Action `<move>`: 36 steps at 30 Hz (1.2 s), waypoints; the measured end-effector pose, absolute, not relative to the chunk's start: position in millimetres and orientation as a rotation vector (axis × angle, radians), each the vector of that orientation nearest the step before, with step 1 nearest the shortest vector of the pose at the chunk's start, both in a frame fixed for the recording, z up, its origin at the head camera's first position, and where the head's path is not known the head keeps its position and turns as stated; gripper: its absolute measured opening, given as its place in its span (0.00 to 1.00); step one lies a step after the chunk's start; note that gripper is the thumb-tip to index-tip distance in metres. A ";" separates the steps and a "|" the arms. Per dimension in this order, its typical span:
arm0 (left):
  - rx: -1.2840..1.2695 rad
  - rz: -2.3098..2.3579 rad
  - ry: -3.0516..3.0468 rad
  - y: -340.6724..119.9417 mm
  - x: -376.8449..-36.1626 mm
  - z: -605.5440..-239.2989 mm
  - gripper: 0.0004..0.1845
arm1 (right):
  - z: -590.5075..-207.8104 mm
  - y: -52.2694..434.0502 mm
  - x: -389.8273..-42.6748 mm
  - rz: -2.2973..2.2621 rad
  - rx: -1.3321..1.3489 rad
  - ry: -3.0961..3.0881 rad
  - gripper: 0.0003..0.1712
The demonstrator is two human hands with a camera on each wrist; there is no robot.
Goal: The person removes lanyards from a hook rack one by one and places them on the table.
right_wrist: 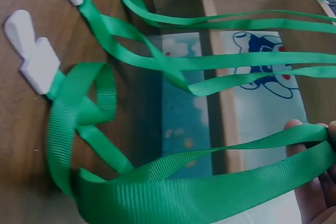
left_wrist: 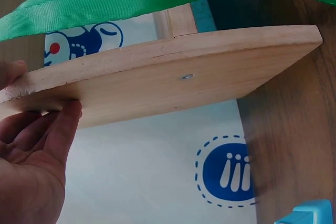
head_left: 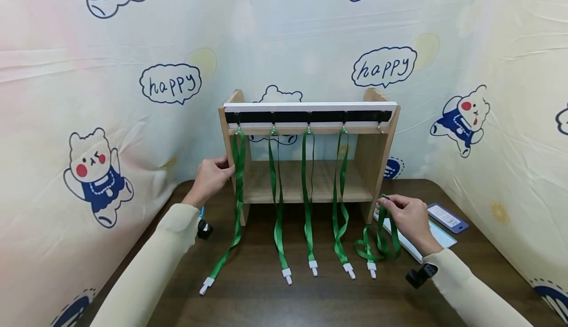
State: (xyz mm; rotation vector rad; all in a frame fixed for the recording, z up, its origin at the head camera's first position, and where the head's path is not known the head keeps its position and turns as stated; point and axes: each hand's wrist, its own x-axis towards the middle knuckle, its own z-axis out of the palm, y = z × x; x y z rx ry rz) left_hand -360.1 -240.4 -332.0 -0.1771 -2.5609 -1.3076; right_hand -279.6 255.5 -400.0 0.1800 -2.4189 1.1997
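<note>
Right-hand fingers (head_left: 398, 199) pinch a green lanyard (right_wrist: 157, 198) before cloth (head_left: 284, 46) reading "happy".

Green white-clipped lanyard (right_wrist: 157, 198), loosely looped, partly raised, pale wooden rack (head_left: 372, 169), standing just behind

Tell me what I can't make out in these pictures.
Held lanyard: right wrist view, far end cut off by right edge.
Pale blue sheet: head view, partly hidden by the right hand.
Blue-edged card: head view, print too small to read.
Blue object: left wrist view, cut off by bottom edge.
</note>
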 end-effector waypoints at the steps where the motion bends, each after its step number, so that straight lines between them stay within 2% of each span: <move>1: -0.179 -1.306 -2.560 -240.3 -360.2 -332.1 0.25 | -402.0 255.1 -279.9 1.195 0.180 -2.426 0.15; 13: -0.179 -1.291 -2.560 -238.3 -359.6 -331.6 0.24 | -426.8 255.8 -285.3 1.300 0.189 -2.481 0.16; 36: -0.169 -1.301 -2.569 -240.0 -358.0 -331.3 0.25 | -457.7 265.7 -311.4 1.113 0.018 -2.651 0.19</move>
